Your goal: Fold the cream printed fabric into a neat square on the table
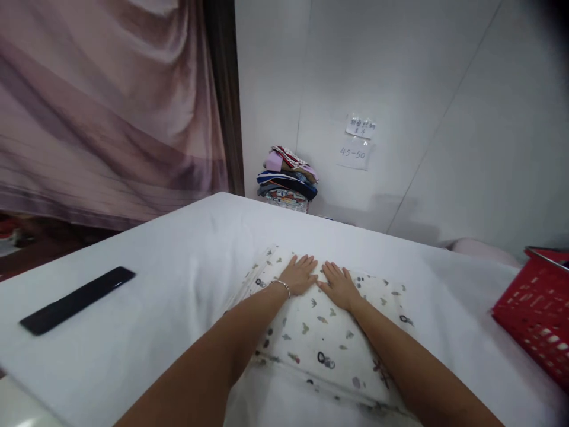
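A white printed cloth [320, 332], folded into a flat layered piece, lies on the white-covered table [169, 249]. Small grey, green and brown motifs dot its surface. Flat on its far part rests my left hand [300, 274], fingers stretched out, with a bracelet at the wrist. Just to the right, my right hand [340, 286] also presses palm down on the fabric, fingers spread. The two hands nearly meet at the thumbs. Neither holds anything. My forearms hide parts of the cloth's left and right sides.
A long black flat object [77, 300] lies at the table's left. At the right edge stands a red plastic basket [537, 308] with a metal handle. Folded fabrics [288, 178] are piled beyond the far edge. Paper signs [354, 153] hang on the wall; a pinkish curtain [111, 107] covers the left.
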`<move>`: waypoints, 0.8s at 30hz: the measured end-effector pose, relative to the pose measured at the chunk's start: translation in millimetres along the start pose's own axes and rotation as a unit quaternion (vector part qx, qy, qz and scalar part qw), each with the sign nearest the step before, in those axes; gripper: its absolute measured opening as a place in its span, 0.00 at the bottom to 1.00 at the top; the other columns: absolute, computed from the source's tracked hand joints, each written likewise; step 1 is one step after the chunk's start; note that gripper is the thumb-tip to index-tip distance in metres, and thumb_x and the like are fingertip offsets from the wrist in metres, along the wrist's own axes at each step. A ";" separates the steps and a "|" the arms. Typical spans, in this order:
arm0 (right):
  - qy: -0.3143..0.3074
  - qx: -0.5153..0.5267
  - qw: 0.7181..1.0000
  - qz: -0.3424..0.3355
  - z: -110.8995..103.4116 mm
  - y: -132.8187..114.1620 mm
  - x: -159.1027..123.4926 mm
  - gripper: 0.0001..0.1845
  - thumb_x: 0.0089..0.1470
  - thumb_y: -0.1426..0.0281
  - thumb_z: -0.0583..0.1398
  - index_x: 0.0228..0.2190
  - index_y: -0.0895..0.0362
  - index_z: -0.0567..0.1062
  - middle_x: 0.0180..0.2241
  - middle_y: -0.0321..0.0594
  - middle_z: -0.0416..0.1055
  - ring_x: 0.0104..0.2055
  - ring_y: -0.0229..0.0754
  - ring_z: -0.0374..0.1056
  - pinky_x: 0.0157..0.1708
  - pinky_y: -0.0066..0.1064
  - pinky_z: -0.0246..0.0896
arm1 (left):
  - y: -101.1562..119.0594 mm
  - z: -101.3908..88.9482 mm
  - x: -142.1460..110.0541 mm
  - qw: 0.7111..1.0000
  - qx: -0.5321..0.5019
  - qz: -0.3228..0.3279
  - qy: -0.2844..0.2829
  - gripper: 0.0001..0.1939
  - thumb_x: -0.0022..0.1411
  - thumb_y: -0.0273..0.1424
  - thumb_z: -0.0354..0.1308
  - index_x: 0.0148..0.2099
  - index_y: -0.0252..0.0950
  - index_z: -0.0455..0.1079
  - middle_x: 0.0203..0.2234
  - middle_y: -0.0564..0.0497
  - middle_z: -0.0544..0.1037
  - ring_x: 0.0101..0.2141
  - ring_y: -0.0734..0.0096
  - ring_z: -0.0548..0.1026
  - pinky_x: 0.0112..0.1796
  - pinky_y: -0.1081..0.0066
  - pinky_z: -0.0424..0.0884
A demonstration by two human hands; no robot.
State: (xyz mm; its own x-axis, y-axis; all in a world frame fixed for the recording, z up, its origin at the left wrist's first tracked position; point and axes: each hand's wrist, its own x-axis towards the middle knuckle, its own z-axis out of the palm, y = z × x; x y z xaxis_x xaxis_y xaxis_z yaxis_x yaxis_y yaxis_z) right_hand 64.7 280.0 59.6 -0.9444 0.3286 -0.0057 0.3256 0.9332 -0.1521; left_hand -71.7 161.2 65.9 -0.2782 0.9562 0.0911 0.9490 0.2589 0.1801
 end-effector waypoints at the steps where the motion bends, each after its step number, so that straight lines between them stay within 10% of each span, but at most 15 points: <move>1: -0.003 -0.002 1.000 0.002 -0.2 0.9 0.0 0.37 0.57 0.50 0.40 0.61 0.58 0.47 0.64 0.41 0.39 0.65 0.44 0.33 0.60 0.45 0.26 | 0.8 -3.1 -1.1 1.000 -0.004 -0.002 -0.007 0.29 0.64 0.43 0.34 0.64 0.38 0.47 0.62 0.48 0.50 0.62 0.63 0.46 0.58 0.53 0.41; 12: -0.008 -0.013 1.000 0.011 3.1 3.7 -0.1 0.37 0.57 0.49 0.39 0.61 0.57 0.47 0.64 0.40 0.40 0.65 0.45 0.33 0.60 0.44 0.28 | -51.6 -23.6 -112.2 0.995 0.046 -0.077 0.037 0.32 0.62 0.50 0.35 0.62 0.40 0.51 0.62 0.48 0.52 0.61 0.61 0.47 0.58 0.52 0.42; 20: -0.006 -0.032 0.997 0.072 -18.2 -33.3 -18.5 0.35 0.58 0.52 0.41 0.60 0.59 0.51 0.64 0.46 0.38 0.65 0.49 0.33 0.59 0.50 0.30 | -47.4 -32.4 -99.5 0.993 -0.076 -0.093 0.015 0.30 0.58 0.48 0.45 0.59 0.40 0.57 0.61 0.47 0.53 0.61 0.60 0.47 0.58 0.50 0.38; 24: 0.014 -0.012 1.000 -0.021 -13.1 -69.6 -68.8 0.35 0.59 0.51 0.38 0.61 0.55 0.47 0.64 0.41 0.37 0.65 0.45 0.31 0.60 0.47 0.27 | -59.3 -53.3 -106.3 0.984 -0.144 -0.101 0.027 0.24 0.60 0.49 0.41 0.53 0.47 0.64 0.55 0.56 0.65 0.56 0.66 0.61 0.56 0.60 0.51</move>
State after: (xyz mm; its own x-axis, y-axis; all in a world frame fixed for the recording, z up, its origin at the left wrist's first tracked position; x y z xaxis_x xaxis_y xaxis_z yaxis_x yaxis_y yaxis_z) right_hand 107.7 194.3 83.5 -0.9561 0.2918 0.0274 0.2862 0.9495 -0.1287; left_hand -106.2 37.0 97.7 -0.4717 0.8786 0.0745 0.7942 0.3866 0.4688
